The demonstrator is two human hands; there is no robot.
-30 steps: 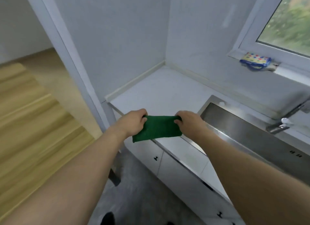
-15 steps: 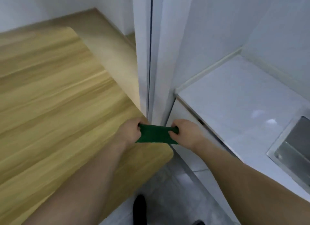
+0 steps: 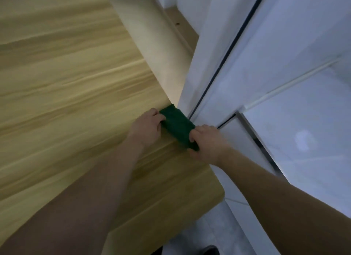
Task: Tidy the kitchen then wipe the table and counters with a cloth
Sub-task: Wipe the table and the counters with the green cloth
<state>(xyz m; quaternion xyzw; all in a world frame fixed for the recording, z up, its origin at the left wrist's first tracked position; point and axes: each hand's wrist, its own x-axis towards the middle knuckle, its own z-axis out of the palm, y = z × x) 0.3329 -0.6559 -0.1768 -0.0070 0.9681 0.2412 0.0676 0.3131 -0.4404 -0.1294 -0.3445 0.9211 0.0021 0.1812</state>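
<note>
Cloth carried from counter to wooden bench

2 hands, left hand and right hand, pinch the folded green cloth between them (table wiping likely next).

The green cloth is folded into a thick, narrow pad and stretched slantwise between my left hand and right hand, each gripping one end. It sits over the wooden tabletop, near its right edge.

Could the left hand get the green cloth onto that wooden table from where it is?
Probably yes. The left hand already grips one end of the green cloth right above the wooden table, and nothing lies between; the right hand holds the other end.
</note>
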